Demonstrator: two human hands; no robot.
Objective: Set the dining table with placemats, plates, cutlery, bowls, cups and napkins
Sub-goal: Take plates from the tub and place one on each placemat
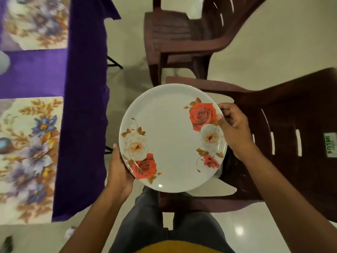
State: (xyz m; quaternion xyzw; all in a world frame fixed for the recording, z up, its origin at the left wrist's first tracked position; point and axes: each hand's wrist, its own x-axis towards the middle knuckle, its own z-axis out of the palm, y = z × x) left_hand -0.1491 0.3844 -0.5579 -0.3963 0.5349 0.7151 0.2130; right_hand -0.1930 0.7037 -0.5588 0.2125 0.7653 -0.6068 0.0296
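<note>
A white plate (169,139) printed with red and white roses is held level in the air above the floor and a chair seat. My left hand (119,170) grips its lower left rim, fingers under it. My right hand (235,128) grips the right rim, thumb on top near the red rose. To the left stands the table with a purple cloth (36,72). Two floral placemats lie on it, one near (27,157) and one far (36,22).
Two dark brown plastic chairs stand beside the table, one right under the plate (284,136) and one farther off (184,35). A pale round object (3,63) sits at the table's left edge of view. The floor is light tile.
</note>
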